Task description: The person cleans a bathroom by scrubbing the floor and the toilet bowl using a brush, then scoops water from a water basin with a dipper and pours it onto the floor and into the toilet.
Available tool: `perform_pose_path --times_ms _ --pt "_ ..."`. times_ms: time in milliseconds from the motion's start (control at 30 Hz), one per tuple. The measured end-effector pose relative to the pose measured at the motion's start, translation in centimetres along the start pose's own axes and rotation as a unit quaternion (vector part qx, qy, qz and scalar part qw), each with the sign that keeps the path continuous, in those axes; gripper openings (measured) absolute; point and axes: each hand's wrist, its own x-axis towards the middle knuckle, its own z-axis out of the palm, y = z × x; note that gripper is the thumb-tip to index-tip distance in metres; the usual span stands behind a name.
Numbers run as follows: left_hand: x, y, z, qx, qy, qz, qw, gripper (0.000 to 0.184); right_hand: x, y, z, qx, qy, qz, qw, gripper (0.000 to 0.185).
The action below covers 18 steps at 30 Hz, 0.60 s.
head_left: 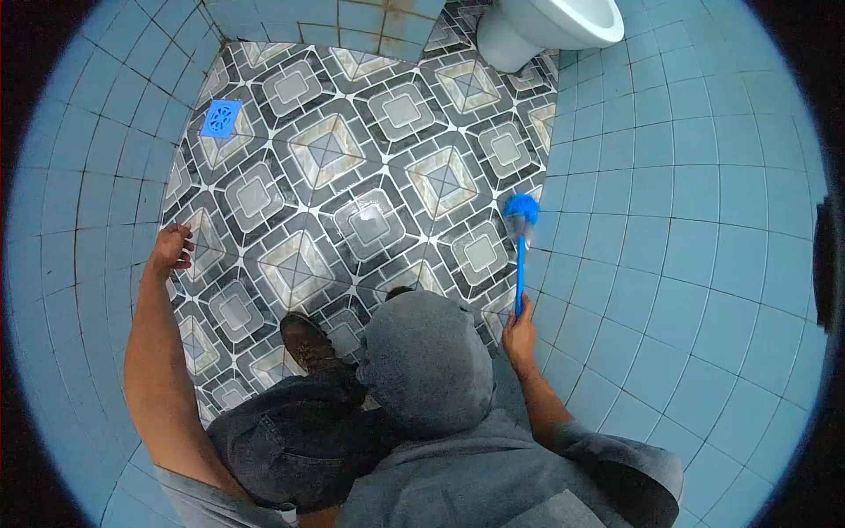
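Note:
My right hand [519, 334] is wrapped around the handle of a blue toilet brush [520, 264]. The brush points away from me, and its blue bristle head is near the foot of the right wall; whether the bristles touch the floor or the tiles, I cannot tell. On the left side, my left hand [172, 248] hangs beside the left wall, over the floor's edge. Its fingers are loosely curled and apart, with nothing visible in them.
A patterned tile floor [400, 229] with wet, shiny patches lies ahead. Blue tiled walls [673, 238] close in on both sides. A blue drain cover [220, 119] is at the far left, and a white toilet [519, 35] stands at the far right. My boot [308, 341] is on the floor.

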Motion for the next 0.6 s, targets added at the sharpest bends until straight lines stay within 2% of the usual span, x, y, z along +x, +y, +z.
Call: perform_pose_path --times_ms 67,200,267,367,433,500,567,600 --pt "-0.5 0.9 0.2 0.011 -0.004 0.013 1.0 0.043 3.5 -0.2 0.2 0.004 0.031 -0.03 0.999 0.055" --pt "-0.5 2.5 1.1 -0.001 -0.01 0.035 0.999 0.045 16.5 -3.4 -0.4 -0.015 0.062 -0.08 0.995 0.053" --pt "-0.5 3.3 1.5 0.013 -0.009 0.028 0.999 0.046 19.1 -7.3 -0.8 0.019 0.061 -0.072 0.995 0.051" --pt "-1.9 4.2 1.7 0.009 0.0 0.042 0.999 0.045 17.7 -9.7 0.9 0.027 0.041 -0.107 0.993 0.048" --pt "-1.7 3.6 1.2 -0.005 0.0 0.035 0.999 0.042 13.1 -11.2 2.0 0.071 0.013 -0.163 0.984 0.047" --pt "-0.6 1.9 0.4 -0.015 0.0 0.026 1.0 0.04 8.5 -11.8 3.3 0.039 -0.004 -0.206 0.978 0.047" --pt "-1.2 1.3 0.3 -0.015 0.003 0.012 1.0 0.037 4.3 -12.8 2.1 0.01 -0.111 -0.161 0.981 0.047" --pt "-1.5 1.1 0.4 -0.014 0.004 0.009 1.0 0.037 3.0 -11.9 2.1 0.011 -0.115 -0.162 0.98 0.047"
